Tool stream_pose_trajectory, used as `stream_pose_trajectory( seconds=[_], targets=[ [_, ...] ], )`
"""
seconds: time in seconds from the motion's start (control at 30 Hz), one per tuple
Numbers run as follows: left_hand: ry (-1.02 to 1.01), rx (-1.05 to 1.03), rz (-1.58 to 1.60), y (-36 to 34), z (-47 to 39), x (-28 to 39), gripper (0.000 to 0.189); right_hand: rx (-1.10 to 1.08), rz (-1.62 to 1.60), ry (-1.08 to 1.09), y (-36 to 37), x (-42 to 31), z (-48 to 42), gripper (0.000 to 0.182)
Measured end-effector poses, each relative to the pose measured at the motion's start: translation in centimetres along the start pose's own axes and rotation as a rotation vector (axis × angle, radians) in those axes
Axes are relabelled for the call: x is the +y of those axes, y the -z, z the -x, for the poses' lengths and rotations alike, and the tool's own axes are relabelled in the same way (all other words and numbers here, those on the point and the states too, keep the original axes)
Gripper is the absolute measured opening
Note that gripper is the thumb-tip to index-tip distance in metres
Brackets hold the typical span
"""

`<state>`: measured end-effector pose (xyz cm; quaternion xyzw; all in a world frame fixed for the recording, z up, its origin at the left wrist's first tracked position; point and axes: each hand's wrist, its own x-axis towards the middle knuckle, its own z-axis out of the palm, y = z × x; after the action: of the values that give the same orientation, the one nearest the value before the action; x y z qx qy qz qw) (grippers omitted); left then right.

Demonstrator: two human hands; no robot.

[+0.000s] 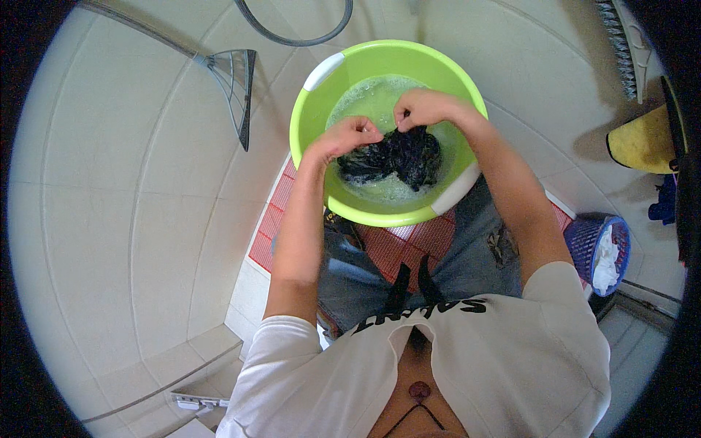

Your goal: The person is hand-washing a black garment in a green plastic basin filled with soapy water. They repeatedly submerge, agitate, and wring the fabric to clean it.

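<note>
Before me stands a round green plastic basin (389,220) with white grips on its rim. Soapy water (378,96) with foam lies in it. A wet black cloth (419,159) is bunched at the water, its lower part among the suds. My left hand (353,136) pinches the cloth's upper edge between thumb and fingers. Slightly higher and to the right, my right hand (421,108) grips another bit of that edge, fingers curled. Both hands are above the water, a short gap apart. What kind of garment the cloth is cannot be told.
Red grid matting (405,246) covers the floor under the basin. A blue mesh wastebasket (583,241) holding white paper stands at the right. A squeegee-like tool (233,93) leans at upper left, below a grey hose (298,42). At upper right are a brush (630,52) and a yellow object (643,139).
</note>
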<state>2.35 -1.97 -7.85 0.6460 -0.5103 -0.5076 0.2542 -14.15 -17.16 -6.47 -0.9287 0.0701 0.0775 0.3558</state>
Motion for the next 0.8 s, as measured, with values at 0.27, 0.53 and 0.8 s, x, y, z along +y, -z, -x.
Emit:
stream_pose_trajectory(
  seconds=[0.27,0.53,0.8],
  targets=[
    [-0.25,0.213,0.573,1.7,2.3,3.1,0.017,0.426,-0.83,0.161,4.7,-2.0,3.2,0.021],
    [-0.514,0.37,0.794,-0.7,1.5,4.8,0.028,0.418,-0.059,0.136,0.2,-2.0,0.3,0.061],
    [-0.243,0.358,-0.024,0.1,1.0,2.1,0.076,0.607,-0.486,0.016,1.1,-2.2,-0.4,0.034]
  ],
)
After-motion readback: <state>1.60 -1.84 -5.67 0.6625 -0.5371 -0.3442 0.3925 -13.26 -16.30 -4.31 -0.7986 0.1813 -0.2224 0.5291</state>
